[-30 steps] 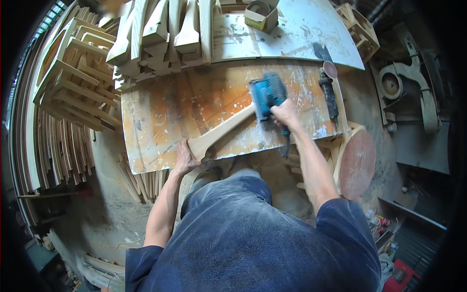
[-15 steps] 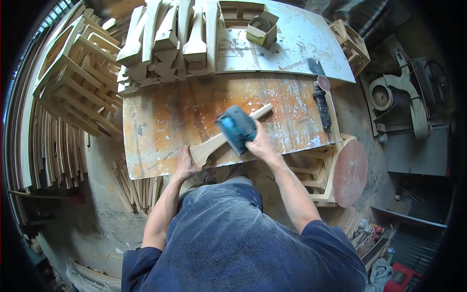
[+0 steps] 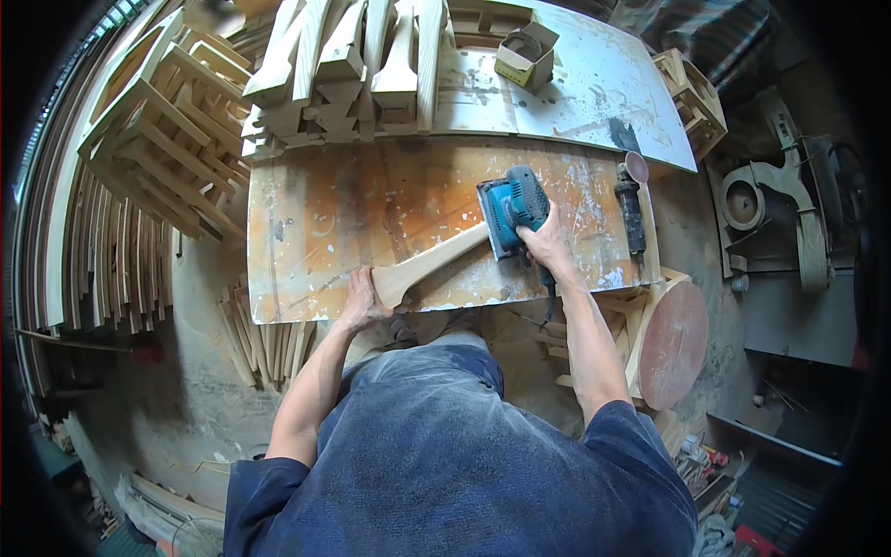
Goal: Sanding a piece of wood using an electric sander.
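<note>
1. Left of centre: left hand (image 3: 364, 303), fingers gripping the wooden piece (image 3: 432, 262).
2. Centre: this piece slants across the tabletop (image 3: 343, 209).
3. Right of centre: blue sander (image 3: 522, 197).
4. Upper frame: box (image 3: 515, 69), yellow label unreadable.
5. Right hand (image 3: 549, 243), fingers wrapped around the sander.

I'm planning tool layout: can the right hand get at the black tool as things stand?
Probably not: the right hand holds the blue sander, though the way to the black tool looks free.
</note>
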The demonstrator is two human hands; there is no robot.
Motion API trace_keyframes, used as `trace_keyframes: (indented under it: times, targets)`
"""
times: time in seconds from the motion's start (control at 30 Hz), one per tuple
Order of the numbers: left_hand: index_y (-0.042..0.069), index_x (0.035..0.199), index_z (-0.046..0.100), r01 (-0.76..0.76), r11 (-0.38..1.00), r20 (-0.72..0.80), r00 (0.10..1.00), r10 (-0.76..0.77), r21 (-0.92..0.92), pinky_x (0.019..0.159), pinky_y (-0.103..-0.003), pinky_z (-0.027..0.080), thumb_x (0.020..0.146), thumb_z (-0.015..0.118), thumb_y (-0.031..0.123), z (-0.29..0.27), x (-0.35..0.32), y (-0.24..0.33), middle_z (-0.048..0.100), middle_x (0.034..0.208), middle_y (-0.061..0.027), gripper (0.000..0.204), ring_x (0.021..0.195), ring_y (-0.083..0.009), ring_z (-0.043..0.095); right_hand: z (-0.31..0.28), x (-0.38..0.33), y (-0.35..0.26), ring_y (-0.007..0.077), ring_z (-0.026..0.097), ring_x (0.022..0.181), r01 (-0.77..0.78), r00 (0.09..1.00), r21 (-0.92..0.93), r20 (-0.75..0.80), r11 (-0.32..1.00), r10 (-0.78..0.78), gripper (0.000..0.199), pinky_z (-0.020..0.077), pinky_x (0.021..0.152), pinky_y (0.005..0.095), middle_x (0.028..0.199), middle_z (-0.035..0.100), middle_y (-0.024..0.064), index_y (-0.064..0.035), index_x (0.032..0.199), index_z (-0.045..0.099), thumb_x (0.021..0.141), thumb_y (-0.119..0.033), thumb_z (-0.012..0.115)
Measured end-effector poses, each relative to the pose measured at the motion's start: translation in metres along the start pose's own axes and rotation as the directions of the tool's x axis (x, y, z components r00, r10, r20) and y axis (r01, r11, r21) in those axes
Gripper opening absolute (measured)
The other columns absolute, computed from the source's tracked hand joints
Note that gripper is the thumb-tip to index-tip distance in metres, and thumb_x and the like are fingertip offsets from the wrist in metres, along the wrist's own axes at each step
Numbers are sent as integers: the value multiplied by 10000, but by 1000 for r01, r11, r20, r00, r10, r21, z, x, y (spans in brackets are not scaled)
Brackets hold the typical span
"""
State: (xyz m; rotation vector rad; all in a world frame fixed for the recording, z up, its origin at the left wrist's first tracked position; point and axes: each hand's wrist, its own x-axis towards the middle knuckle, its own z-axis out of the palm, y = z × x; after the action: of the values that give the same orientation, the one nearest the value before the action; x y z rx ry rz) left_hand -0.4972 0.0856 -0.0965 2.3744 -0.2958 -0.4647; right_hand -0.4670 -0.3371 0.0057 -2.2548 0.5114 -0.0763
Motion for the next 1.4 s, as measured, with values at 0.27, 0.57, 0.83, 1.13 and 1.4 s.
trace_keyframes:
  times: [0.27, 0.57, 0.83, 1.13, 1.4]
  targets:
    - [-31, 1474, 327, -5, 1000, -6, 1000, 5, -31, 1149, -524, 404, 608, 851, 201, 4, -2, -6, 431, 1365, -314, 1039, 1321, -496, 438, 39, -65, -26, 520, 666, 1121, 204, 967, -84, 174, 975, -187, 763, 525, 971, 554, 1183, 666, 358, -29, 1448, 357, 771, -96, 702]
    - [-33, 1398, 388, -93, 994, -97, 991, 87, -57, 1076, -559, 447, 624, 840, 184, 4, -2, -1, 475, 1287, -326, 922, 1225, -533, 493, 34, -105, -78, 524, 643, 1179, 96, 964, -28, 252, 995, -86, 966, 514, 1024, 547, 1245, 655, 337, -85, 1552, 232, 792, -178, 822]
    - [-16, 1466, 348, -21, 999, 1, 1000, 21, -33, 1145, -538, 404, 589, 874, 228, 2, 0, -5, 437, 1368, -297, 1051, 1322, -491, 440, 56, -104, -77, 534, 645, 1141, 118, 967, -95, 238, 988, -92, 961, 528, 983, 563, 1216, 655, 339, -119, 1569, 223, 773, -108, 761]
    - [-18, 1445, 361, -19, 1000, 0, 1000, 19, -12, 1126, -543, 420, 589, 866, 235, 6, -1, -3, 444, 1348, -304, 1025, 1287, -498, 453, 51, -97, -87, 531, 643, 1129, 101, 979, -110, 190, 989, -79, 989, 527, 989, 564, 1233, 631, 334, -109, 1539, 281, 741, -261, 844]
    - [-31, 1419, 381, -11, 1000, 1, 1000, 11, 29, 1099, -544, 430, 611, 850, 247, 10, 2, -5, 464, 1312, -307, 975, 1266, -495, 463, 55, -98, -107, 518, 599, 1164, 91, 961, -267, 277, 959, -14, 989, 515, 993, 570, 1245, 553, 352, -169, 1567, 304, 749, -305, 845]
